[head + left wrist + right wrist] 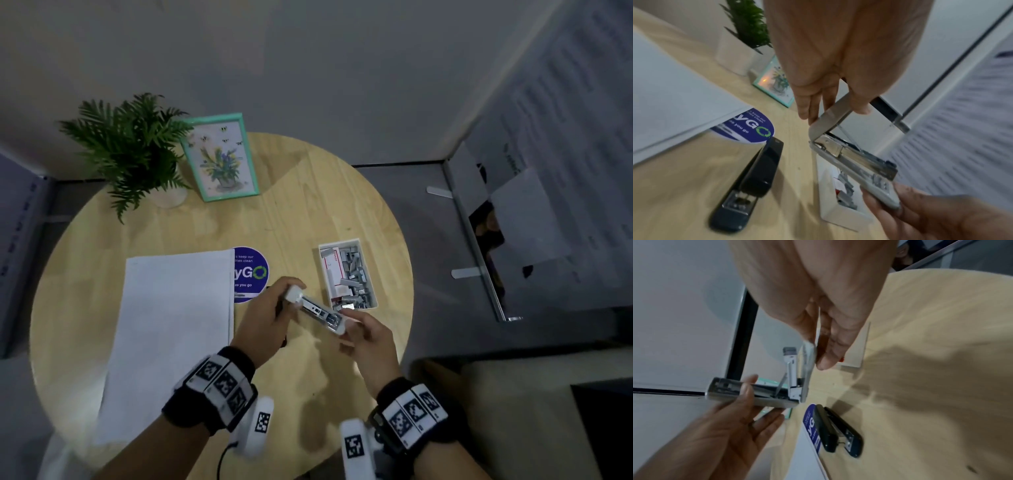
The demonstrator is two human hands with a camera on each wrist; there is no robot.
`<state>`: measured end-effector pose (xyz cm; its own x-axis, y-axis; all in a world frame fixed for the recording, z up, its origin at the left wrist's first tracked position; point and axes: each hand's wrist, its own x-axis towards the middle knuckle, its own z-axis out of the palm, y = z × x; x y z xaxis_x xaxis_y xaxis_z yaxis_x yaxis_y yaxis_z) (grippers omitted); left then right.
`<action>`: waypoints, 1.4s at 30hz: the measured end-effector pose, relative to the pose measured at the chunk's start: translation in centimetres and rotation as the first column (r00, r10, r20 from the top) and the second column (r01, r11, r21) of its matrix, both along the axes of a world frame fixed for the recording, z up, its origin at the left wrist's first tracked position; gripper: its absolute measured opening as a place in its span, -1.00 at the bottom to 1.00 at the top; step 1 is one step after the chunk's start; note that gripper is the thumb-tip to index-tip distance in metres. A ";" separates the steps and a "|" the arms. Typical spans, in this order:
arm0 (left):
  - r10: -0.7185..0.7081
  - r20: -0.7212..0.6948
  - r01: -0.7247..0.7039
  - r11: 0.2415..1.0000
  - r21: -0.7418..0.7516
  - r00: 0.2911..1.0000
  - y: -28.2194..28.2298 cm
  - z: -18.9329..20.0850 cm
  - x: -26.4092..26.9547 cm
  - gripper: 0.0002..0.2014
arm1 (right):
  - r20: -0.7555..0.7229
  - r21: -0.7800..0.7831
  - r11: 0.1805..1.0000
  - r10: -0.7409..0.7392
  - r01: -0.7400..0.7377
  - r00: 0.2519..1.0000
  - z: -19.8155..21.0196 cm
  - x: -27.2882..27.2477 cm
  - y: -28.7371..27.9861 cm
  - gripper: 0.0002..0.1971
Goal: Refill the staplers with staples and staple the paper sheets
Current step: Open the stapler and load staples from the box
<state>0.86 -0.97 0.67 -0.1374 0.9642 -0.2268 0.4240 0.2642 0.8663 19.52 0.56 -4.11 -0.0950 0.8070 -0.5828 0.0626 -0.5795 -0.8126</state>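
Observation:
A white stapler (pixel 317 310) is held open above the round wooden table (pixel 308 192). My left hand (pixel 291 294) pinches its raised lid (pixel 830 113) between thumb and fingers. The front end of its base (pixel 882 193) sits in the grip of my right hand (pixel 349 325). The metal staple channel (pixel 869 162) lies exposed between lid and base. A black stapler (pixel 752 183) lies shut on the table below the hands. White paper sheets (pixel 171 335) lie to the left. A white box of loose staples (pixel 347 274) sits just beyond my right hand.
A round blue sticker (pixel 251 274) shows beside the paper. At the back left of the table stand a potted fern (pixel 130 147) and a framed flower picture (pixel 221 157). A metal-framed glass partition (pixel 479 240) runs along the right, off the table.

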 end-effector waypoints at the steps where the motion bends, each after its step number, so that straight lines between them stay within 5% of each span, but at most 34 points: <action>1: 0.054 0.023 -0.055 0.998 0.014 0.998 -0.2 0.2 0.2 -0.80 | -0.024 0.004 1.000 0.001 -0.001 1.000 0.2 0.0 0.3 -0.73; 5: 0.321 0.218 -0.328 0.945 -0.002 0.922 -1.1 0.4 0.6 -0.84 | -0.047 0.037 0.999 -0.004 0.006 0.999 0.3 0.2 1.3 -0.66; 9: 0.556 0.516 -0.513 0.824 -0.241 0.651 -2.0 1.2 1.2 -0.71 | -0.052 0.040 0.999 -0.004 0.006 0.999 -0.3 0.4 1.7 -0.63; 15: 0.631 0.764 -0.417 0.735 -0.535 0.132 -3.0 -0.2 0.2 -0.61 | 0.070 0.044 0.990 0.128 -0.132 0.989 -1.1 0.6 2.3 -0.67; 17: 0.618 0.778 -0.442 0.731 -0.520 0.107 -3.2 -0.3 0.0 -0.62 | 0.287 0.154 0.950 0.220 -0.272 0.932 -1.1 0.9 3.5 -0.75; 21: 0.602 0.781 -0.484 0.739 -0.469 0.162 -3.1 -0.7 -0.5 -0.59 | 0.703 0.253 0.741 0.301 -0.622 0.644 -0.6 1.1 6.9 -0.76; 24: 0.611 0.772 -0.498 0.731 -0.466 0.175 -3.0 -1.2 -0.8 -0.54 | 0.824 0.221 0.609 0.302 -0.762 0.480 -1.3 0.5 8.9 -0.78; 30: 0.627 0.760 -0.516 0.714 -0.472 0.172 -2.6 -1.6 -1.0 -0.50 | 0.890 0.046 0.499 0.372 -0.865 0.262 -3.0 -0.7 10.6 -0.82; 36: 0.635 0.754 -0.529 0.703 -0.476 0.166 -2.3 -1.6 -1.0 -0.51 | 0.841 0.082 0.553 0.408 -0.829 0.355 -4.0 -0.7 10.9 -0.82; 42: 0.635 0.764 -0.549 0.681 -0.485 0.112 -2.2 -1.5 -1.2 -0.50 | 0.486 0.356 0.760 0.346 -0.543 0.803 0.7 -1.0 9.9 -0.92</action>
